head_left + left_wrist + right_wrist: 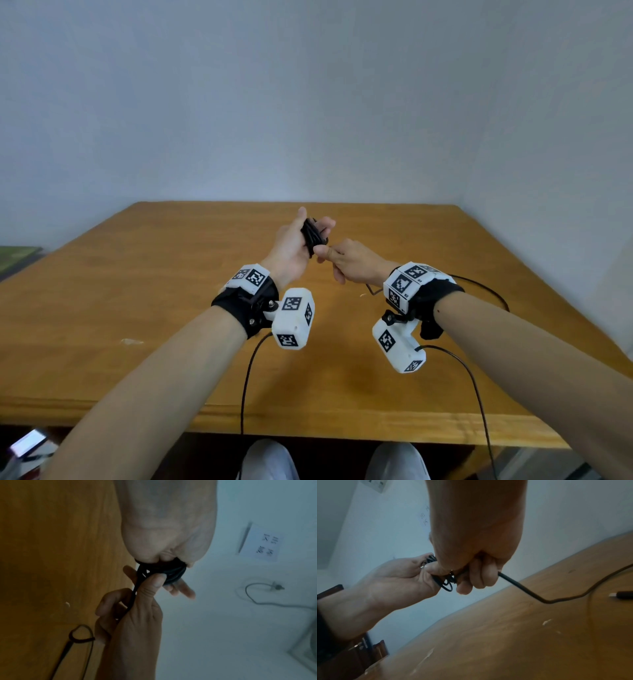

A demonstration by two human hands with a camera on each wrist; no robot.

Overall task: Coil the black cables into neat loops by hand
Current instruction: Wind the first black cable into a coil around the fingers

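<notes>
Above the wooden table [154, 281] my left hand [295, 240] holds a small coil of black cable [311, 234], its loops bunched between the thumb and the outstretched fingers. In the left wrist view the coil [173, 572] sits at the base of those fingers. My right hand [337, 257] is just to the right of it and grips the same cable where it leaves the coil, thumb [154, 582] on top and fingers curled. The loose tail [522, 588] drops from my right hand [476, 574] to the table, kinks and runs off right. A plug end [623, 595] lies on the table.
Thin black leads [245, 377] [476, 387] hang from the wrist cameras over the table's front edge. A green object [17, 257] sits beyond the left edge. Walls close off the back and right. A wall socket [260, 543] shows behind the hands.
</notes>
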